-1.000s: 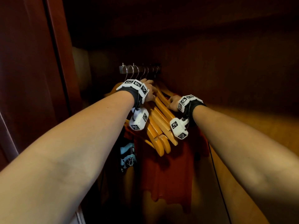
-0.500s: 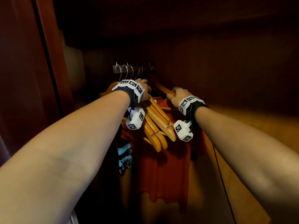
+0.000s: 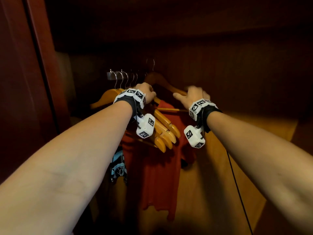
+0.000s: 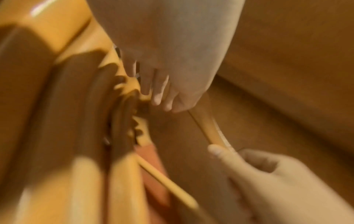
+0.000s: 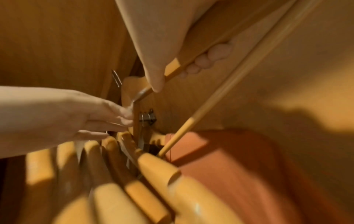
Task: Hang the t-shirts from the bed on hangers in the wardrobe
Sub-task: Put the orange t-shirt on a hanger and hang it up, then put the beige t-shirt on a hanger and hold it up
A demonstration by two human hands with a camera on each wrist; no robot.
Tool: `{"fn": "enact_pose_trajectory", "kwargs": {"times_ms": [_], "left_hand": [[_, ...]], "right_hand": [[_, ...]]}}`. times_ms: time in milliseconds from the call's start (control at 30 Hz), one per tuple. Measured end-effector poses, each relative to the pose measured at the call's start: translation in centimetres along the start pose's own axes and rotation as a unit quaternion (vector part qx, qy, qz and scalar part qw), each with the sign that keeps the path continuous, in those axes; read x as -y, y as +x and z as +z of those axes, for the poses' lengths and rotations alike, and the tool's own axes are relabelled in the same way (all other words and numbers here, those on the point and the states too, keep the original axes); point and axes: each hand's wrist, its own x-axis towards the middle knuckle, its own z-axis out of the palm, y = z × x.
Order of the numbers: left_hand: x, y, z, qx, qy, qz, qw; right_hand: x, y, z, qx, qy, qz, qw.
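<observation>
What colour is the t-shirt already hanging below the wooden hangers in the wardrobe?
Red-orange t-shirt, plain as far as visible; it shows best in the head view.

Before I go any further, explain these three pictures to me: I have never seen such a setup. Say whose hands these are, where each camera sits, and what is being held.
No machine here: a person works with bare hands inside a wooden wardrobe. The white blocks with black patterns on the wrists are wrist-worn cameras.

The wide picture comes from a camera on the head, looking along both arms. The other two come from the wrists, looking along the fingers, so they are close and blurred.

The right hand has a grip on one wooden hanger, fingers curled round its arm, lifted clear of the others. The left hand rests straight fingers against the row of empty wooden hangers on the rail. Below hang a red t-shirt and a dark garment with a light blue print.
</observation>
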Motion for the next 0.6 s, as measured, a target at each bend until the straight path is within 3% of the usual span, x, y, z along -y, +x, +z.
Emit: {"fn": "enact_pose_trajectory", "kwargs": {"times_ms": [200,367,600], "left_hand": [[-2.4,-2.3,0.3,0.003,-0.219,-0.017,0.976],[-2.6,-4.0,0.0,0.079,-0.366,-0.018,0.927],[-3.8,-11.5,-2.5,0.197,-0.585,0.006,0.787]], "right_hand": [[-0.7,-3.7,-3.8,-0.052,-0.036,0.018,0.998],[0.0,-7.8,-6.9,-0.086,-0.071,0.055,0.992],[2.7,-16.5,-9.9,-0.133,-0.1,0.115,0.979]]}}
